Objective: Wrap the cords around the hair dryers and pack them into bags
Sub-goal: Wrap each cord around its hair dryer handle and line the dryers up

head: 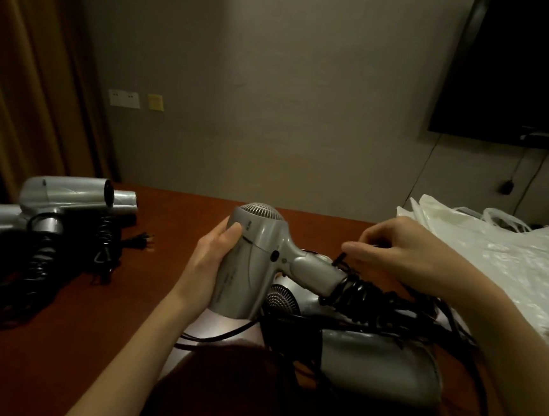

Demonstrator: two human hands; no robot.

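My left hand (210, 262) grips the barrel of a silver hair dryer (255, 256), held above the table with its rear grille up and its handle pointing right. Black cord (355, 291) is coiled in several turns around that handle. My right hand (395, 248) pinches the cord just above the handle's end. Under the held dryer lie two more silver dryers, one (286, 300) showing its grille and one (378, 366) nearer me, among loose black cords. White plastic bags (494, 257) lie at the right.
At the left of the reddish-brown table (172, 219), silver hair dryers (68, 196) lie with black coiled cords and a plug (140, 241). A wall with sockets is behind, a curtain at the left, a dark TV at the upper right.
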